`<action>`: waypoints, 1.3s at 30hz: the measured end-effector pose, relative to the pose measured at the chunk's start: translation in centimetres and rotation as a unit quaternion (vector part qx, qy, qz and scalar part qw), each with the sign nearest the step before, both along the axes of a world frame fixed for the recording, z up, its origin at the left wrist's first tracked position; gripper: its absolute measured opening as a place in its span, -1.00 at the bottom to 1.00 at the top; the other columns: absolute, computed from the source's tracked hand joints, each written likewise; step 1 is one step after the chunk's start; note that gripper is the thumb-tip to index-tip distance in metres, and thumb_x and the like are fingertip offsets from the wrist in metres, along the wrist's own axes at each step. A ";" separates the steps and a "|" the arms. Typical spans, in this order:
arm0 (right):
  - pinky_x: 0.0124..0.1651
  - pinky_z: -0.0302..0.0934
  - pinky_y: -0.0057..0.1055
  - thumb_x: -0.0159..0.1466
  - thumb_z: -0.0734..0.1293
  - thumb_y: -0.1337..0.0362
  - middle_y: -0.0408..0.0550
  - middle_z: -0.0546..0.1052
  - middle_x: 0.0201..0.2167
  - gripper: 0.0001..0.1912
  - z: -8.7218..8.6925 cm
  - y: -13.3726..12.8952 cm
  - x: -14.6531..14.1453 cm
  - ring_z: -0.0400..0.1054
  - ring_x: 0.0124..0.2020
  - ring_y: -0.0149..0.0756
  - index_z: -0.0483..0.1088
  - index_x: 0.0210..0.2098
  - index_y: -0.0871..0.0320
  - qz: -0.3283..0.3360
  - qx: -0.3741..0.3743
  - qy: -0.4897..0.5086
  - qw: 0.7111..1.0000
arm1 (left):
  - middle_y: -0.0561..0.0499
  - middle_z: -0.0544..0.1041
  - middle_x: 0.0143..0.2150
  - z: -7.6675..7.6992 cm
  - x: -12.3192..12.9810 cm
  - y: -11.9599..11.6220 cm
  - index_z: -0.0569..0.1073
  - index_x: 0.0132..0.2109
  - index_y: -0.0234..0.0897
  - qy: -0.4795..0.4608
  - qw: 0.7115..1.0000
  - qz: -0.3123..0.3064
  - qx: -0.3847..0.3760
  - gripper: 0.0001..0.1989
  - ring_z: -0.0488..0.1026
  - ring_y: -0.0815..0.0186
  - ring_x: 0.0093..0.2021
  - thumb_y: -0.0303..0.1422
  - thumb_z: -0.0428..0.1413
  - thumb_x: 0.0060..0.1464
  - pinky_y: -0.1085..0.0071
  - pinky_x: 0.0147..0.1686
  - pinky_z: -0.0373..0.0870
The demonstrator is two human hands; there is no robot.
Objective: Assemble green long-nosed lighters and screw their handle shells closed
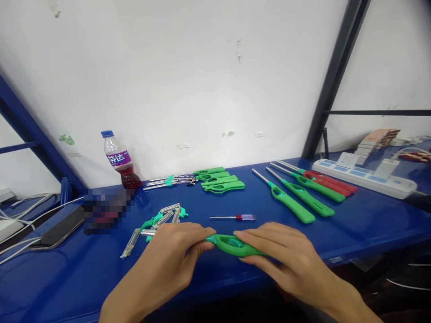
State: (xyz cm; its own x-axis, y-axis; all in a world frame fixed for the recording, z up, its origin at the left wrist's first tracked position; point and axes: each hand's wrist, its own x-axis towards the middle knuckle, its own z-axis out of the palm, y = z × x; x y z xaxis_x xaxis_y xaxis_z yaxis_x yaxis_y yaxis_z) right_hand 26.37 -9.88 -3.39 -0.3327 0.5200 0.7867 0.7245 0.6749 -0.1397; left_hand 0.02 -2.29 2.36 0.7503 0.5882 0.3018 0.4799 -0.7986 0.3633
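Observation:
Near the front edge of the blue table, a green lighter (232, 244) lies sideways between my hands. My left hand (175, 255) pinches its teal neck end, and the metal tube is mostly hidden behind the fingers. The handle's other end is gripped by my right hand (289, 258), thumb below and fingers above. Just beyond the lighter lies a screwdriver (245, 217) with a clear purple and red handle. Clear and teal inner parts (164, 219) are heaped beyond my left hand.
Green shells (224, 186) and metal rods (168, 181) lie by the wall. Several green lighters (292, 205) and red ones (332, 181) are at the right, beside a white power strip (367, 177). A bottle (123, 163) and a phone (59, 229) stand and lie left.

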 end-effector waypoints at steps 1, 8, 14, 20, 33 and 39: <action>0.05 0.51 -0.34 0.48 0.40 0.19 -0.04 0.72 -0.04 -0.69 0.3 0.4 -0.2 0.65 -0.07 -0.24 0.53 0.18 0.07 0.005 -0.013 0.033 0.999 | 0.05 0.73 -0.18 0.1 -0.6 0.2 0.66 0.00 -0.05 -0.003 1.000 0.014 0.011 -0.73 0.66 0.21 -0.23 -0.35 0.04 0.44 0.37 -0.21 0.45; 0.04 0.46 -0.48 0.46 0.42 0.21 -0.22 0.74 -0.08 -0.85 0.1 2.3 -0.9 0.65 -0.07 -0.28 0.61 0.00 -0.05 0.000 -0.137 0.196 0.971 | 0.07 0.71 0.08 -0.1 -4.2 1.8 0.65 0.11 0.05 0.037 0.990 0.137 -0.009 -0.70 0.62 0.02 0.09 -0.12 0.07 0.42 0.17 0.04 0.49; 0.03 0.43 -0.51 0.47 0.40 0.21 -0.24 0.75 -0.08 -0.86 -0.9 2.0 -0.6 0.65 -0.06 -0.28 0.63 -0.03 -0.05 -0.011 -0.159 0.202 0.966 | 0.11 0.64 0.16 -0.8 -2.5 0.9 0.53 0.23 0.12 0.055 0.991 0.109 -0.062 -0.67 0.54 0.06 0.18 -0.16 0.04 0.43 0.11 0.21 0.39; 0.06 0.36 -0.50 0.48 0.39 0.16 -0.26 0.74 -0.12 -0.85 -0.8 1.7 -0.7 0.64 -0.10 -0.31 0.63 -0.05 -0.05 0.017 -0.203 0.181 0.962 | 0.19 0.65 0.03 0.0 0.1 -0.7 0.53 0.12 0.09 0.050 0.992 0.035 -0.108 -0.77 0.56 0.24 0.00 -0.20 0.01 0.50 0.34 0.02 0.36; 0.00 0.21 -0.34 0.55 0.25 0.04 -0.19 0.64 -0.20 -0.69 -0.6 2.5 -0.8 0.48 -0.12 -0.24 0.57 -0.16 -0.01 -0.023 -0.325 0.136 0.935 | 0.00 0.57 -0.04 -1.6 1.7 -0.2 0.53 0.03 -0.13 0.107 0.987 0.039 -0.112 -0.75 0.54 0.15 -0.05 -0.37 -0.05 0.50 0.25 -0.03 0.38; -0.04 0.20 -0.34 0.56 0.24 0.07 -0.19 0.61 -0.22 -0.70 -0.4 2.4 -0.9 0.45 -0.16 -0.27 0.57 -0.16 -0.01 -0.024 -0.338 0.140 0.930 | 0.04 0.55 -0.05 -1.5 1.5 0.0 0.52 0.06 -0.09 0.095 0.988 0.031 -0.121 -0.75 0.53 0.19 -0.06 -0.37 -0.05 0.51 0.26 -0.03 0.36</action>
State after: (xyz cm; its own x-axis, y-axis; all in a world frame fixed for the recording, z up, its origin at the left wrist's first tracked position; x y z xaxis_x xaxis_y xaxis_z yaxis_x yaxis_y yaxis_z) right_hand 25.46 -7.46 -3.74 -0.1280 0.9363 0.3270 0.6226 0.3326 -0.7083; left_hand 1.49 -2.28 0.86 0.7408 0.6717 0.0035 0.6026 -0.6670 0.4382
